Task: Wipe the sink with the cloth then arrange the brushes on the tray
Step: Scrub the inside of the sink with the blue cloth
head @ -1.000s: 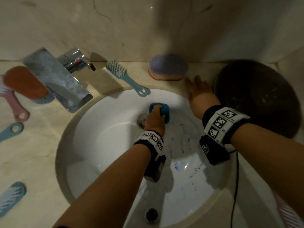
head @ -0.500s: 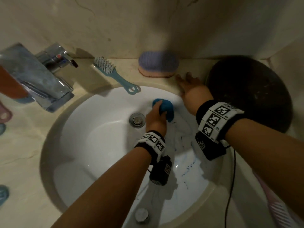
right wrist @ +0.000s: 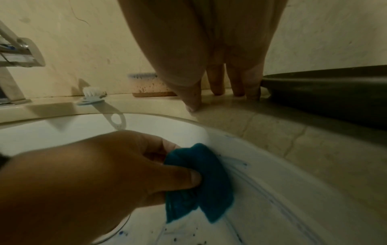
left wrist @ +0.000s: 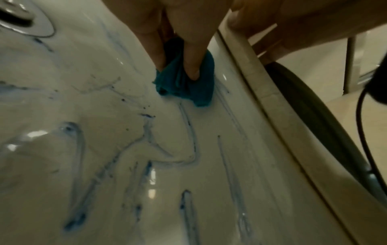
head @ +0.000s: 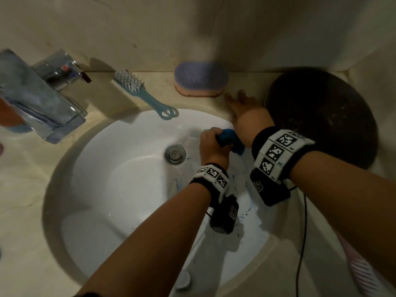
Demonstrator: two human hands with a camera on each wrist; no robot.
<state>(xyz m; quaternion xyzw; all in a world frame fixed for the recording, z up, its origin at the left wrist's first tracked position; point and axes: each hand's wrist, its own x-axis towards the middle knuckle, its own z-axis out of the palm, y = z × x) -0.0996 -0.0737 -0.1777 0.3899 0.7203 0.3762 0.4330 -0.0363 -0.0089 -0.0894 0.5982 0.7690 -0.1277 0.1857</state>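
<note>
My left hand grips a bunched blue cloth and presses it on the right inner wall of the white sink, just right of the drain. Blue streaks mark the basin below the cloth. My right hand rests flat on the counter at the sink's far right rim, fingers straight, beside the dark round tray. A light blue brush and a purple-topped scrub brush lie on the counter behind the sink.
A chrome faucet overhangs the sink's left side. An orange brush shows partly behind it. A pink striped object lies at the lower right. A black cable hangs from my right wrist. The wall stands close behind.
My left hand has slid the cloth rightward, away from the drain and up the sink's right wall. The right hand has stayed on the counter. The view has shifted right.
</note>
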